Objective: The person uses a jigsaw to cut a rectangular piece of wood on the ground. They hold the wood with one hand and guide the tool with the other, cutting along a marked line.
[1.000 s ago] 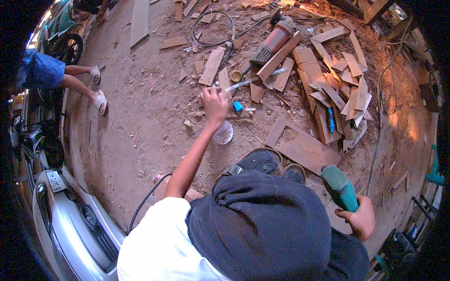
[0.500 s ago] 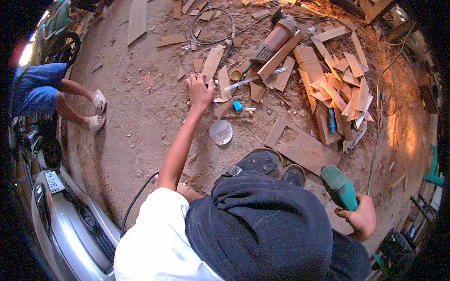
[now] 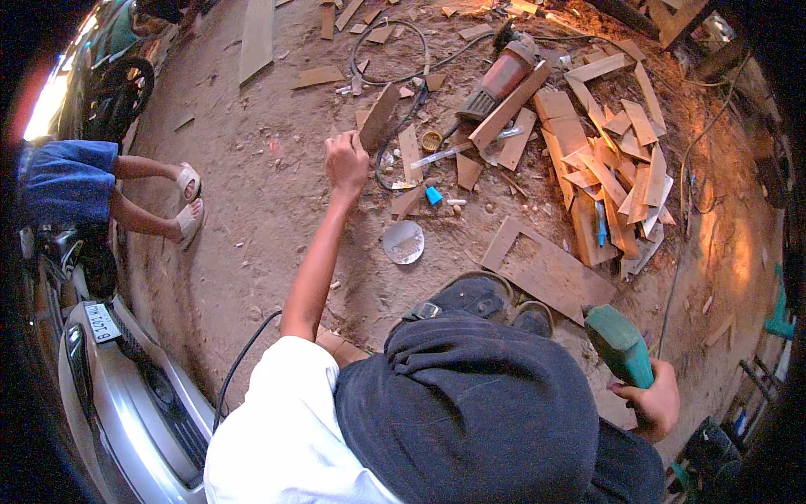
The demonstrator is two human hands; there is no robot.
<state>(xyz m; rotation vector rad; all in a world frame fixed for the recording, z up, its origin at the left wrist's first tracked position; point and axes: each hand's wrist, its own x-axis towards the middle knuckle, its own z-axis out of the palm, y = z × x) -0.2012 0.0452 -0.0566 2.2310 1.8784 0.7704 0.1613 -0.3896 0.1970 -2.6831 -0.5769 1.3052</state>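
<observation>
Out in front, my left hand is closed on the near end of a flat wooden strip, which stands tilted on edge above the dirt. At the lower right, my right hand wraps round the body of a green handheld power tool; its exact kind cannot be made out. Near my left hand lie another wooden strip, a small yellowish round cup, a blue cap-like piece and a clear tube. A pale round dish is closer to my feet.
A red and black angle grinder lies ahead with its cord. Right of it is a heap of wood offcuts. A board with a cut-out rests by my shoes. Someone in blue shorts stands left, near a silver motorbike.
My left hand has closed on the wooden strip, which lay flat before and is now raised on its edge. The right hand still holds the green tool. The whole view has shifted slightly.
</observation>
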